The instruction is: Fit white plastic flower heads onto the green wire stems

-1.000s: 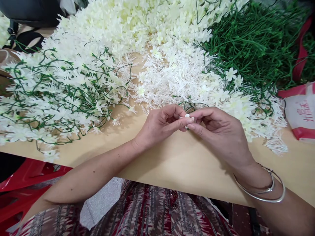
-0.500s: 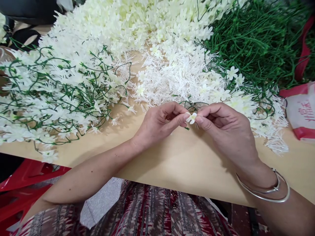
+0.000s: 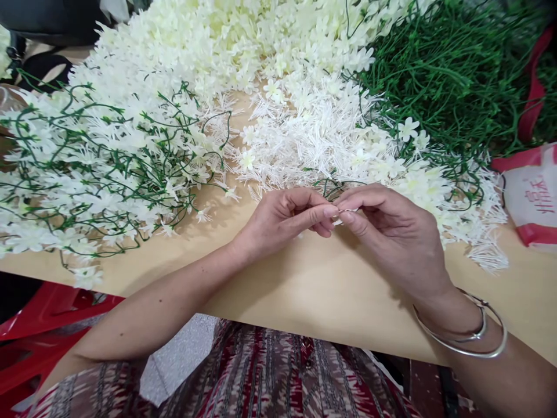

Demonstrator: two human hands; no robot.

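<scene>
Close together above the wooden table [image 3: 331,290], my two hands meet at the fingertips. My right hand [image 3: 387,226] pinches a small white flower [image 3: 348,209], seen nearly edge-on between thumb and forefinger. The thumb and forefinger of my left hand [image 3: 287,220] are pressed together at the flower's left side; what they grip is mostly hidden. A green stem [image 3: 328,184] shows just behind the fingers. Beyond them lies a heap of white stamen pieces [image 3: 300,136] mixed with loose flowers.
White flowers on green stems [image 3: 108,168] cover the left side. Pale petals [image 3: 243,35] are heaped at the back, green stems [image 3: 452,81] at the back right. A red and white packet [image 3: 533,194] lies at the right edge. A red stool [image 3: 47,313] stands lower left.
The flower has turned from face-up to nearly edge-on and is now mostly covered by my right fingers. My right hand has shifted slightly left, closer over my left fingertips.
</scene>
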